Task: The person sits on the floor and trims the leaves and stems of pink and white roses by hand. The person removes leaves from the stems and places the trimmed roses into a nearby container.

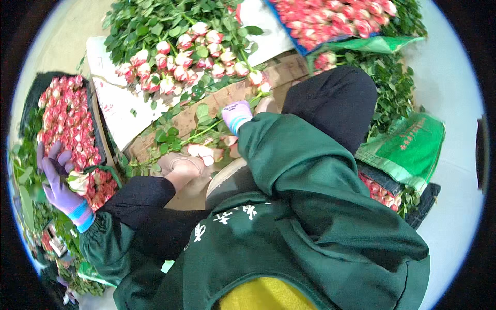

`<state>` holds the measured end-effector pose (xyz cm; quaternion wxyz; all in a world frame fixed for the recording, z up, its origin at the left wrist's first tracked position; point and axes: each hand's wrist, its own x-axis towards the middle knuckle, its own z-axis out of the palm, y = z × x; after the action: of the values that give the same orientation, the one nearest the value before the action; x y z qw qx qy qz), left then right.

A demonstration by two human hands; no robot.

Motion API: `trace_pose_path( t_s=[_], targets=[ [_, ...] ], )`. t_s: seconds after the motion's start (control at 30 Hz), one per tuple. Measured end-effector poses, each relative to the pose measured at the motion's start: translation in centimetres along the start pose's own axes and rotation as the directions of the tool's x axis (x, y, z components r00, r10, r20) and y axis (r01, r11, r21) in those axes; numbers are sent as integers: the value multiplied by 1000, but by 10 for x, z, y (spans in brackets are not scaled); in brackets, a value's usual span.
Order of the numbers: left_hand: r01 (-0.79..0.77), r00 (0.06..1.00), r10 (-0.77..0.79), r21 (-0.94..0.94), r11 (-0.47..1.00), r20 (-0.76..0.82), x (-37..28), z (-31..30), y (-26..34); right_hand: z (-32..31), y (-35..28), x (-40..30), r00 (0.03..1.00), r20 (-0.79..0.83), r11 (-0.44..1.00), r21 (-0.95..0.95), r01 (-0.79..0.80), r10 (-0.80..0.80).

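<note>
My right hand (237,114), in a lilac knit glove with striped cuff, is closed around a rose stem (203,131). Leaves spread along the stem to the left; its upper end runs toward pink-and-white rose heads (264,87). At far left, my left hand (62,190), in a purple glove, has its fingers apart beside a pale rose head (79,182). Behind its fingertips stand packed pink roses (68,112). In front of me, a loose pile of cut roses (182,60) lies with blooms toward me and leafy stems away.
White sheeting (120,112) and a cardboard strip (232,93) lie under the pile. Fallen petals (201,153) are near my foot (180,170). More packed roses (337,19) fill the upper right. A green printed bag (410,143) lies to the right, beside leafy stems (391,93).
</note>
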<state>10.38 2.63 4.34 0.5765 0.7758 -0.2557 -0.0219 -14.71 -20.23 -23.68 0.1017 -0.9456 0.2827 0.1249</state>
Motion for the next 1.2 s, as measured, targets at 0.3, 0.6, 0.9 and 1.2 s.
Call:
trace_pose_path(
  t_s=[0.3, 0.6, 0.9, 1.2],
  targets=[
    [-62, 965, 75, -63, 996, 250, -5, 12, 22, -196, 49, -42, 948, -273, 781, 623, 46, 162],
    [-303, 919, 268, 82, 950, 288, -38, 27, 55, -390, 212, -338, 72, -865, 787, 484, 382, 497],
    [-572, 763, 379, 276, 772, 523, -36, 32, 78, -248, 350, -604, -139, -221, 201, 969, -142, 965],
    [-261, 894, 210, 78, 962, 397, -62, 54, 116, -62, 367, -572, -4, -34, 28, 874, -486, 999]
  ],
)
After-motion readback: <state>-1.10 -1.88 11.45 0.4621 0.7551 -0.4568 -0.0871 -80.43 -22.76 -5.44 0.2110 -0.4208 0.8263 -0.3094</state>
